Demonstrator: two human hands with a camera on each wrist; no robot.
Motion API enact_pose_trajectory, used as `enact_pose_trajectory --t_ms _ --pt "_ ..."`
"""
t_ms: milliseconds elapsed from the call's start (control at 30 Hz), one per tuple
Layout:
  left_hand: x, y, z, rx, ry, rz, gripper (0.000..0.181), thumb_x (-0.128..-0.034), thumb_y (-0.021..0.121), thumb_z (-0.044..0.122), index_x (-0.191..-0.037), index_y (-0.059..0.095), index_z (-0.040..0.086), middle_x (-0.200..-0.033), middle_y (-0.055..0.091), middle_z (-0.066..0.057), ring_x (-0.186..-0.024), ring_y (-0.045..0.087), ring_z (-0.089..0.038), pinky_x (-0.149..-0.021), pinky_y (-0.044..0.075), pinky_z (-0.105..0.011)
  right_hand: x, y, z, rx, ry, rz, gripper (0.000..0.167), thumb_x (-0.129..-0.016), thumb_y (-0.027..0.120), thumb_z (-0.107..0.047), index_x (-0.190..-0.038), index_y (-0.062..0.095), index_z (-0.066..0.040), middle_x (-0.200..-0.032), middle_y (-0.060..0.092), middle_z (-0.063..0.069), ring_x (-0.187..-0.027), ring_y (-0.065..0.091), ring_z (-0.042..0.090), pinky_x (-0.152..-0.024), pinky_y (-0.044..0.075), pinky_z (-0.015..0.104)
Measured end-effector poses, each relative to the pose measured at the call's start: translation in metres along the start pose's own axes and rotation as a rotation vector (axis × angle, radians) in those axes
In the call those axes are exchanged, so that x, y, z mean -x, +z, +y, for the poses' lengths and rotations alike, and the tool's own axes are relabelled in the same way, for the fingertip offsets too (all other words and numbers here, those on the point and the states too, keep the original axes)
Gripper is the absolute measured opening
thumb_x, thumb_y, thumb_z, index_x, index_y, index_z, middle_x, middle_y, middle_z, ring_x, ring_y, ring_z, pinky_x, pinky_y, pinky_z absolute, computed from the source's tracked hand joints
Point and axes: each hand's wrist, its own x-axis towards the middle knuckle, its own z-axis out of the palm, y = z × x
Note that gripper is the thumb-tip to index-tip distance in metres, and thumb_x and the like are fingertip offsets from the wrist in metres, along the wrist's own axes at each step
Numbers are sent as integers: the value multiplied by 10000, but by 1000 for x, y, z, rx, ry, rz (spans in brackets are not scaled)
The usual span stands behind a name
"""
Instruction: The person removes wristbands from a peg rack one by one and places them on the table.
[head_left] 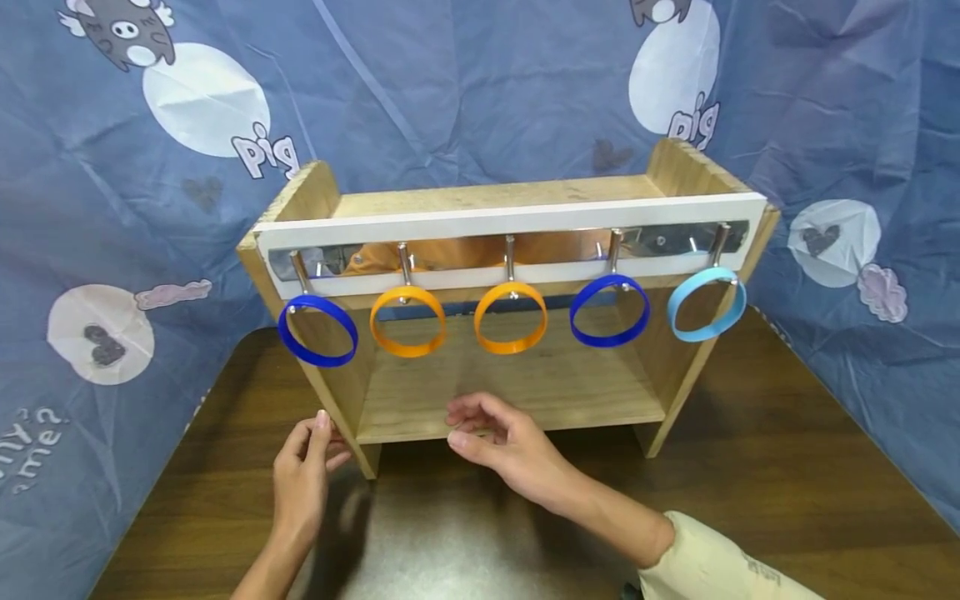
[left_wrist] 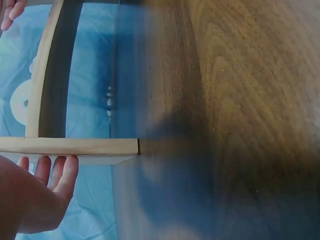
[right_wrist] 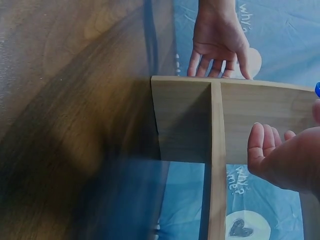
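A wooden rack (head_left: 510, 383) stands on the table; from the hooks on its front rail hang a dark blue ring (head_left: 318, 331), two orange rings (head_left: 407, 322), another dark blue ring (head_left: 610, 311) and a light blue ring (head_left: 707, 305). My left hand (head_left: 303, 471) touches the outer face of the rack's left side panel near the bottom; its fingertips (left_wrist: 70, 162) meet the wood in the left wrist view. My right hand (head_left: 510, 446), fingers loosely bent and holding nothing, hovers in front of the lower shelf's edge, below the orange rings.
The brown wooden table (head_left: 450, 533) extends in front of the rack and to both sides. A blue printed cloth (head_left: 450, 100) hangs behind and at both sides. A small dark object (head_left: 632, 592) shows at the bottom edge, beside the right sleeve.
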Motion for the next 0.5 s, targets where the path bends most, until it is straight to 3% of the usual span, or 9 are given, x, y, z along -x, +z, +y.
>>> enact_pose_trajectory --t_ms 267,500 --pt "-2 0 1 48 -3 10 435 -1019 475 324 -974 539 -104 -854 632 12 -810 646 -114 -726 596 -259 -6 4 -5 -34 -10 13 396 -940 631 -196 -1278 530 -15 -1224 579 167 -1070 557 229 -953 469 417" --pt "-3 1 0 48 -9 12 415 -1020 475 319 -958 544 -85 -857 628 15 -806 644 -106 -724 598 -265 -15 9 -9 -60 -22 -10 412 -939 627 -276 -1279 544 -58 -1210 583 155 -1066 549 204 -928 470 379"
